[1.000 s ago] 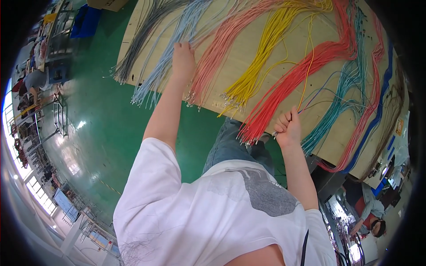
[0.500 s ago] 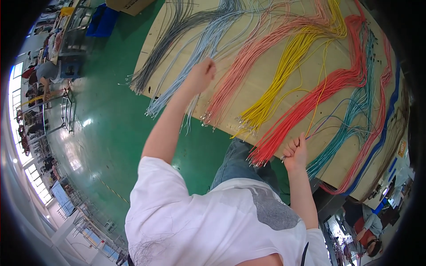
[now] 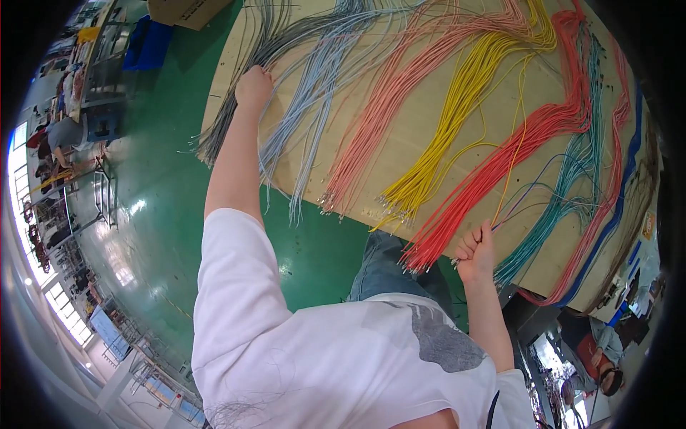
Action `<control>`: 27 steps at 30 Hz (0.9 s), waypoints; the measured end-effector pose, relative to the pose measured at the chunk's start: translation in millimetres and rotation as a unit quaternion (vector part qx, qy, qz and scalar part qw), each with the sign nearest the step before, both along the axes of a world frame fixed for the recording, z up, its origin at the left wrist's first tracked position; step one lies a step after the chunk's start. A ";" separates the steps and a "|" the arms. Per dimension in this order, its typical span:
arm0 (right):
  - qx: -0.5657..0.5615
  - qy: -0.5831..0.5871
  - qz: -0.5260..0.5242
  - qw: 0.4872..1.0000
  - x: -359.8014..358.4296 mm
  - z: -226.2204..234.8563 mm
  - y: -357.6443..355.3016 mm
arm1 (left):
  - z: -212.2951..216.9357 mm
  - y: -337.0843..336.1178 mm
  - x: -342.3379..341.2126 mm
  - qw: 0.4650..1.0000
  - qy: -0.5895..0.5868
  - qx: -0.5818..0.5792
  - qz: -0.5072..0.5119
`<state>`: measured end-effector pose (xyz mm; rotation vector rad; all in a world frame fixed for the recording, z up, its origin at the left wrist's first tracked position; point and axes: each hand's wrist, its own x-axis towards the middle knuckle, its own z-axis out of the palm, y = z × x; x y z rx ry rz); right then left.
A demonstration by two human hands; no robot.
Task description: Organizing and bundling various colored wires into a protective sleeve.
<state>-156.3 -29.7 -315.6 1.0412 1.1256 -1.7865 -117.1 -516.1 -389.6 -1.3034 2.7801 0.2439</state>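
A tilted wooden board [image 3: 421, 139] carries long wire bundles laid side by side: grey [image 3: 221, 129], light blue [image 3: 307, 107], pink [image 3: 379, 121], yellow [image 3: 443, 136], red [image 3: 500, 164], teal [image 3: 564, 193] and dark blue [image 3: 614, 214]. My left hand [image 3: 254, 87] is stretched up to the grey bundle, its fingers curled on grey wires. Near the board's lower edge, beside the red bundle's ends, my right hand [image 3: 477, 250] is a fist closed on a few thin loose wires that run up over the board.
Green floor [image 3: 164, 200] lies left of and below the board. A cardboard box [image 3: 182, 11] and a blue crate [image 3: 146, 43] sit at the top left. Racks and a seated person [image 3: 57, 132] are at far left; another person [image 3: 593, 350] is at lower right.
My left hand has moved left from the light blue bundle to the grey one. My right hand stays fisted at the lower edge by the red wires.
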 end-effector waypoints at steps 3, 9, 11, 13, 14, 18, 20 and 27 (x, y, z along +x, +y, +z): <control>-0.002 -0.006 -0.001 1.000 0.9 -0.4 -0.8 | 15.3 -4.3 6.9 0.998 -0.053 -0.019 -0.022; -0.034 -0.018 -0.054 0.998 2.1 1.8 23.6 | 149.0 63.9 -18.6 0.824 0.129 0.551 0.032; -0.169 -0.026 0.004 0.985 1.2 12.8 31.2 | 167.4 128.9 -24.0 0.754 0.131 0.644 0.020; -0.222 0.045 0.037 0.973 0.1 35.0 28.8 | 174.4 203.6 -39.2 0.667 0.099 0.739 -0.009; -0.207 0.081 0.056 0.973 0.1 46.6 27.5 | 172.7 238.5 -47.1 0.613 0.113 0.782 -0.002; -0.212 0.138 0.093 0.963 -2.0 81.0 44.0 | 167.1 356.2 -85.3 0.518 0.129 0.845 0.032; -0.090 0.196 0.211 0.953 -0.5 93.3 62.8 | 168.0 399.6 -97.5 0.500 0.129 0.856 0.014; -0.106 0.217 0.256 0.936 2.9 105.1 168.1 | 188.8 502.4 -111.0 0.478 0.105 0.871 -0.037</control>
